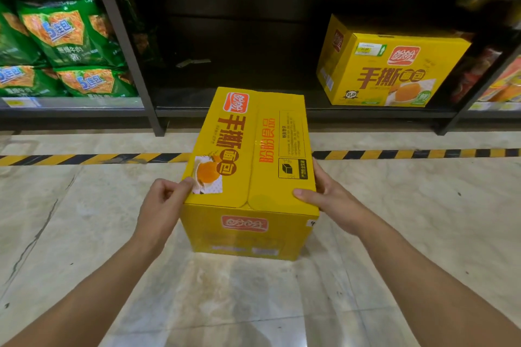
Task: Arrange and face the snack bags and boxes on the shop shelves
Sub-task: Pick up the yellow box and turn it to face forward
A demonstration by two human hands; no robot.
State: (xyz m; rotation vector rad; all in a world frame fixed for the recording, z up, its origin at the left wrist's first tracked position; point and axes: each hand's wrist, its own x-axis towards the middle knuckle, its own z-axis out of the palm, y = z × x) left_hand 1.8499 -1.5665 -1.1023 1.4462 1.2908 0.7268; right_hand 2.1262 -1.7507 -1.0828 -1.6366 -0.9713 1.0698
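A yellow box sits low before the bottom shelf, gripped at its near corners. The left hand curls over the left top edge, thumb pinching the lid. The right hand clasps the right side, thumb flat on top. Whether the box rests on the floor or hangs just above it cannot be told. A second box stands at the shelf's right, front outward, and green bags fill the bay to the left. The step appears to be shelving. The next move likely calls for lifting the box past the striped tape, turning its printed face forward and setting it in the gap beside the second box.
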